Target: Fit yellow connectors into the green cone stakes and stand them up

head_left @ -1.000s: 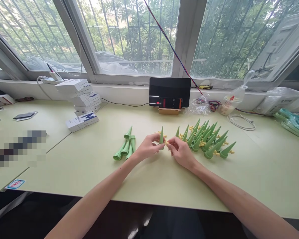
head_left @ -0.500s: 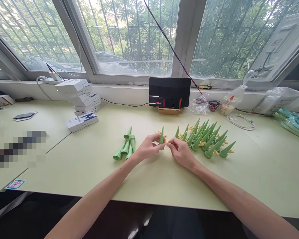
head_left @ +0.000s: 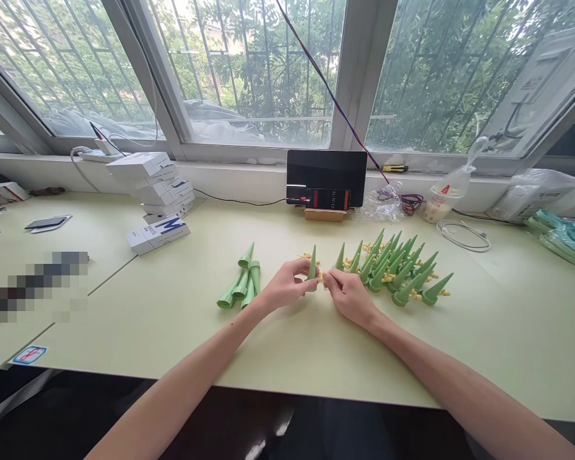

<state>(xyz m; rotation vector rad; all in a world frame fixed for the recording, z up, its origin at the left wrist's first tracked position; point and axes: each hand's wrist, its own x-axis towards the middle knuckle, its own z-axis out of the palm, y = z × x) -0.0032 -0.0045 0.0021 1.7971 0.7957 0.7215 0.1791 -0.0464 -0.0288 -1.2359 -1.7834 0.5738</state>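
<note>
- Landmark: the black screen [head_left: 326, 167], which stands at the rear of the table [head_left: 316, 358], below the window.
- My left hand [head_left: 290, 286]: on the near side of the black screen, thumb and fingers closed about one green cone [head_left: 312, 267], its tip pointing up.
- My right hand [head_left: 352, 297]: also on the near side of the black screen, a little further right; fingertips pinched together on a small yellow piece [head_left: 321, 277] at the side of the green cone. How far the piece is seated I cannot tell; my fingers cover part of it.
- Loose cones [head_left: 242, 282]: a small heap, nearer me than the black screen and to its left, some lying with open ends towards me.
- Cone batch [head_left: 397, 271]: close-packed, nearer me than the black screen and to its right; yellow pieces project from a number of these.
- Phone [head_left: 333, 199]: in front of the black screen's lower part, above a cardboard stand [head_left: 324, 215].
- White boxes [head_left: 160, 188]: stacked well to the left of the black screen.
- Bagged cup [head_left: 438, 207]: to the right of the black screen.
</note>
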